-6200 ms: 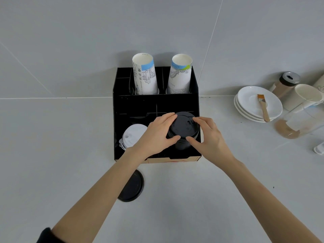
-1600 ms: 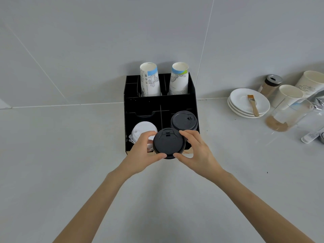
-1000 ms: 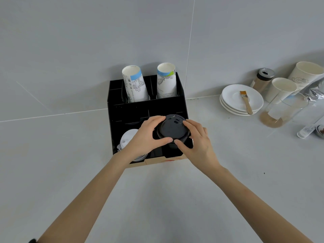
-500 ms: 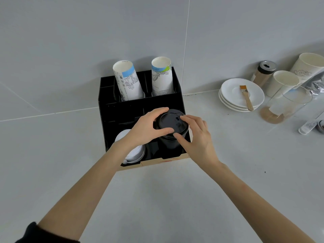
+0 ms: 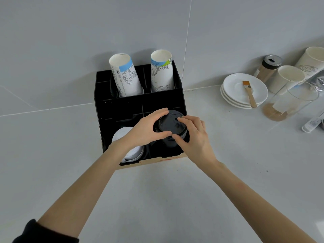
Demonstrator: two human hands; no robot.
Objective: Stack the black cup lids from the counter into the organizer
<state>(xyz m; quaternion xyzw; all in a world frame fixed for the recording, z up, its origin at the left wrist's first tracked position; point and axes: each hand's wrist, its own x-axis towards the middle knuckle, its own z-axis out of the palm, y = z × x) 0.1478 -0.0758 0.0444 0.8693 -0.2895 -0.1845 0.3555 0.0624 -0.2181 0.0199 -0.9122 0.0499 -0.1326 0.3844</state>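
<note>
**Two hands on the top lid of the black stack**

Two bare hands meet over the front right compartment of the black organizer (image 5: pixel 121 109), which stands on the pale counter (image 5: pixel 157 199) against the grey wall. The left hand (image 5: pixel 145 130) curls round the left edge of the black lid (image 5: pixel 169 123), thumb at the near rim and fingers over the far rim. The right hand (image 5: pixel 194 137) takes the other side — index finger lying across the top of the lid, thumb pinching its near edge close to the left thumb. Both hands are partly closed around this one lid, gripping it by the rim rather than flat on it.

The lid sits on top of a stack of black lids (image 5: pixel 171 142) that rises out of the compartment; whether it is fully seated on the one below cannot be told. In the front left compartment lies a stack of white lids (image 5: pixel 135 151), partly hidden by the left forearm. Two upturned paper cup stacks stand in the back row: one with a blue band (image 5: pixel 125 77), leaning left, and one with a green and blue band (image 5: pixel 162 71).

Well to the right are white saucers (image 5: pixel 233 86) with a small brush (image 5: pixel 249 93) lying across them, a brown shaker (image 5: pixel 268 68), white paper cups (image 5: pixel 287 78) and a clear glass (image 5: pixel 289 102).
</note>
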